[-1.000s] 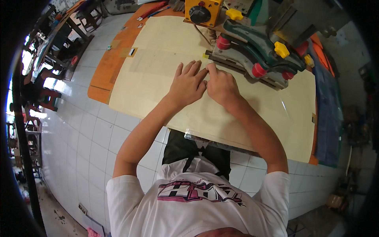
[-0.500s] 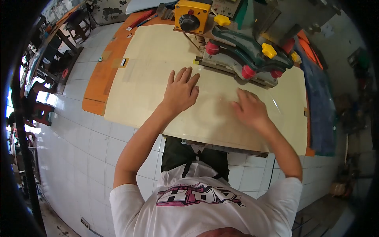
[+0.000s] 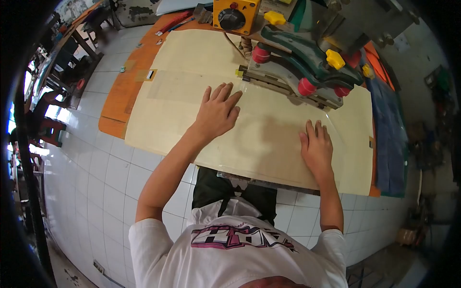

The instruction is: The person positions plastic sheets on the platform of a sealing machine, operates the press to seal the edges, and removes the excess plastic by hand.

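My left hand [image 3: 219, 111] lies palm down with its fingers spread on the cream sheet [image 3: 182, 115] that covers the table. To the right, my right hand [image 3: 318, 144] also rests flat on this sheet, its fingers stretched forward and nothing held. Beyond both hands stands a machine with a green curved arm [image 3: 300, 54], red knobs [image 3: 307, 87] and yellow knobs [image 3: 335, 59]. Its metal bar [image 3: 293, 91] sits low over the sheet. A thin clear film seems to lie under my hands; its outline is hard to make out.
A yellow box with a black dial [image 3: 235, 17] stands at the back. Red and blue tools [image 3: 175, 22] lie on the orange board [image 3: 115, 108]. Blue plastic material [image 3: 391, 139] hangs at the right edge. A red stool [image 3: 52, 132] stands on the floor at left.
My right hand has moved away from my left hand, rightward and nearer my body, and now lies flat. My left hand has shifted slightly left and opened out. The camera view has shifted a little.
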Tool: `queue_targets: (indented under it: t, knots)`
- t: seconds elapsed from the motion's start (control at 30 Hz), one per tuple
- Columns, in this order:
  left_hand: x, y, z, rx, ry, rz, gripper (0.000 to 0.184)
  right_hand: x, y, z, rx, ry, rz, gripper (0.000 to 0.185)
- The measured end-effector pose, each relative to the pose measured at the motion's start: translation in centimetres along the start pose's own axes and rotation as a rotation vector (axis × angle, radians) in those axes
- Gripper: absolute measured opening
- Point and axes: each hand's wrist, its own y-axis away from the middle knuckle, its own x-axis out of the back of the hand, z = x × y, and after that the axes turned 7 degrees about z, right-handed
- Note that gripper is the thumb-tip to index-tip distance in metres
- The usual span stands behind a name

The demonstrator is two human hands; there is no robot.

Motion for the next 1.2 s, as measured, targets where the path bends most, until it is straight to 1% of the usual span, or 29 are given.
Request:
queue_targets:
  t: [0.23,0.3,0.43,0.5,0.53,0.6,0.63,0.67,0.7,0.77,0.9,0.97,1.1,1.13,1.2]
  knots:
    - [1.0,-0.1,-0.9,-0.041,-0.081,-0.116,0.053,-0.5,0.5,0.2,0.01,0.0,0.013,0.044]
    - [1.1,-0.5,-1.3,-0.016,-0.1,-0.143,0.056,-0.6,0.5,0.3,0.01,0.001,0.011,0.045]
    - [2.2,-1.7,-0.2,-0.041,-0.08,-0.113,0.053,-0.3,0.7,0.3,0.031,-0.001,0.03,0.047]
    - [2.1,-2.8,1.0,0.018,-0.078,-0.23,0.046,-0.6,0.7,0.3,0.017,-0.007,0.029,0.047]
    - [1.5,-2.8,1.2,-0.011,-0.061,-0.245,0.046,-0.7,0.9,0.5,0.007,-0.005,0.029,0.048]
    - [-0.6,-2.5,1.0,-0.032,-0.024,-0.008,0.032,-1.4,1.2,0.8,-0.007,0.023,0.026,0.049]
    - [-2.0,-2.2,0.7,-0.098,-0.105,0.108,0.03,-1.0,1.0,0.7,-0.031,0.018,-0.001,0.05]
    - [-2.5,-2.1,0.6,-0.107,-0.12,0.128,0.031,-0.7,0.9,0.6,-0.051,0.009,-0.029,0.05]
    - [-1.7,-2.3,1.0,-0.065,-0.063,0.088,0.035,-0.3,0.8,0.5,-0.09,0.032,-0.036,0.05]
    - [-1.0,-2.2,1.5,-0.041,-0.096,0.061,0.039,0.8,0.7,0.1,-0.062,0.038,-0.021,0.053]
    - [-0.7,-2.3,1.9,-0.011,-0.116,0.02,0.041,3.0,0.4,0.4,-0.137,0.093,-0.088,0.054]
    - [-0.5,-2.2,2.1,0.003,-0.145,0.02,0.04,4.7,0.4,1.8,-0.213,0.261,-0.21,0.057]
    - [-0.9,-2.2,1.5,0.0,-0.089,-0.003,0.041,7.6,0.3,6.9,-0.201,0.363,-0.192,0.058]
    - [-0.9,-2.3,1.5,0.007,-0.09,-0.008,0.041,7.5,0.3,8.8,-0.21,0.368,-0.195,0.058]
    - [-0.8,-2.3,1.7,0.005,-0.084,-0.02,0.04,6.2,0.8,12.8,-0.238,0.464,-0.103,0.055]
